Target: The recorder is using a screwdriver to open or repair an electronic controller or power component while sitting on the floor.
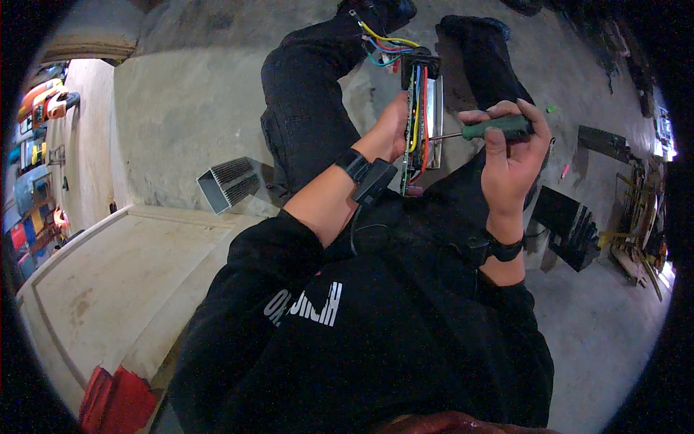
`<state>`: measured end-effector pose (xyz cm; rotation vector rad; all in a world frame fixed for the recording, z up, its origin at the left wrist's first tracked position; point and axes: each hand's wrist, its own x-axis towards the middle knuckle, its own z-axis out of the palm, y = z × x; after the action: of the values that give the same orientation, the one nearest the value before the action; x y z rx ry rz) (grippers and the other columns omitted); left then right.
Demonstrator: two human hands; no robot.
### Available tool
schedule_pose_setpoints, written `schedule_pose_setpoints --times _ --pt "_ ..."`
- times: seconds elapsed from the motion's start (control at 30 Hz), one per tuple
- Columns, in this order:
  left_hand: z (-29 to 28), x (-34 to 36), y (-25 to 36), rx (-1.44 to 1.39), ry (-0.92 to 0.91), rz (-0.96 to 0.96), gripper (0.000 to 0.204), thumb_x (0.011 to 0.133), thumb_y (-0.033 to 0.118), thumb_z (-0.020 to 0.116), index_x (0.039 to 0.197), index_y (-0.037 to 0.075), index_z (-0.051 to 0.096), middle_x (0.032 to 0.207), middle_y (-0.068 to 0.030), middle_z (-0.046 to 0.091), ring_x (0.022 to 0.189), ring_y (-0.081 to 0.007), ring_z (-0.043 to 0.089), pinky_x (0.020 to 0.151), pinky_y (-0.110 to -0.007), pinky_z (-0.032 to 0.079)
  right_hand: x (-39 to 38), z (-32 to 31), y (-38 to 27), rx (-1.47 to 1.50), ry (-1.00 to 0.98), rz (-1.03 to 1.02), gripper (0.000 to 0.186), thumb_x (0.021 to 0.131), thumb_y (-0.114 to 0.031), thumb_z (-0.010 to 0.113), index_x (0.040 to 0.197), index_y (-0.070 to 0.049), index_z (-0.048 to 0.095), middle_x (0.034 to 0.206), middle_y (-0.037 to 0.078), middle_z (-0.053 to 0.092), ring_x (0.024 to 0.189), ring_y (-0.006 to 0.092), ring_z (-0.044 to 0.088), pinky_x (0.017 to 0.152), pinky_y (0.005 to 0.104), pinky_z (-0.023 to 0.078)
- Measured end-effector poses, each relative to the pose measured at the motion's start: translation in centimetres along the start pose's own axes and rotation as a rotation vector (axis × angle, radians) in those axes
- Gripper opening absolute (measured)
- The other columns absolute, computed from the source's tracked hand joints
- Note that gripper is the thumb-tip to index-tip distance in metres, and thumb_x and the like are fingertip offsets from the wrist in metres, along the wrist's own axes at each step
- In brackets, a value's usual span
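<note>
My left hand point(390, 130) grips the left side of an opened electronic module point(431, 108), a long circuit board on a silver metal body with a black end piece. Yellow, blue and red wires run along it, and a bundle of coloured leads point(390, 40) sticks out from its top end. My right hand point(512, 163) is closed around the green handle of a screwdriver point(473, 131), whose shaft reaches left to the module's side; where its tip sits is too small to tell. The module is held between my legs in dark trousers.
A finned aluminium housing point(231, 185) lies left of my legs. A pale panel point(87, 275) with red cloth point(119, 398) is at lower left. Dark metal pieces point(560, 224) lie to my right, with wood scraps point(632, 267) beyond. A cluttered area shows at far left.
</note>
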<state>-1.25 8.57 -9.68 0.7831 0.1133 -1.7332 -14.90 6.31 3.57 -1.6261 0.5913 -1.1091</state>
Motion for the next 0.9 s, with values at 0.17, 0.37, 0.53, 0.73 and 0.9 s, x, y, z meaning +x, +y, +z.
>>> schedule_pose_setpoints --times 0.17,0.37,0.53,0.73,0.9 --pt "-0.3 0.2 -0.2 -0.004 -0.022 -0.011 0.04 0.096 0.037 0.031 0.087 0.011 0.059 0.068 -0.0048 0.058 0.054 -0.0173 0.057 0.045 -0.034 0.05 0.0 -0.1 0.3 -0.015 -0.012 -0.01 0.05 0.089 -0.015 0.062 0.129 -0.005 0.032 0.104 0.013 0.054 0.09 0.0311 0.064 0.082 0.041 0.051" --pt "-0.9 1.5 -0.7 -0.059 -0.04 -0.022 0.041 0.096 0.037 0.029 0.085 0.011 0.058 0.064 -0.0042 0.057 0.051 -0.0172 0.057 0.046 -0.034 0.051 0.2 -0.1 -0.1 -0.038 0.003 0.002 0.05 0.089 -0.015 0.062 0.128 -0.005 0.033 0.104 0.013 0.054 0.091 0.0309 0.065 0.082 0.0401 0.05" --pt "-1.0 1.6 -0.9 -0.102 -0.056 -0.053 0.041 0.096 0.037 0.029 0.085 0.01 0.059 0.065 -0.0047 0.058 0.053 -0.0171 0.059 0.049 -0.035 0.054 0.1 -0.1 -0.1 -0.042 0.012 0.005 0.05 0.089 -0.016 0.062 0.128 -0.005 0.034 0.104 0.013 0.054 0.09 0.031 0.065 0.081 0.0394 0.05" --pt "-0.8 1.4 -0.7 -0.05 -0.036 -0.045 0.041 0.096 0.035 0.029 0.086 0.01 0.06 0.066 -0.0052 0.06 0.054 -0.0171 0.059 0.051 -0.036 0.054 0.0 -0.3 0.1 -0.044 0.006 0.008 0.05 0.089 -0.016 0.063 0.128 -0.005 0.033 0.103 0.013 0.055 0.09 0.0308 0.065 0.082 0.0395 0.05" --pt "-2.4 2.9 -1.4 -0.108 -0.121 -0.054 0.042 0.097 0.035 0.028 0.087 0.01 0.06 0.068 -0.0055 0.06 0.055 -0.0168 0.06 0.051 -0.035 0.054 0.0 -0.1 0.1 -0.031 -0.027 -0.005 0.05 0.089 -0.015 0.061 0.129 -0.005 0.032 0.106 0.014 0.054 0.09 0.0325 0.064 0.081 0.0411 0.051"
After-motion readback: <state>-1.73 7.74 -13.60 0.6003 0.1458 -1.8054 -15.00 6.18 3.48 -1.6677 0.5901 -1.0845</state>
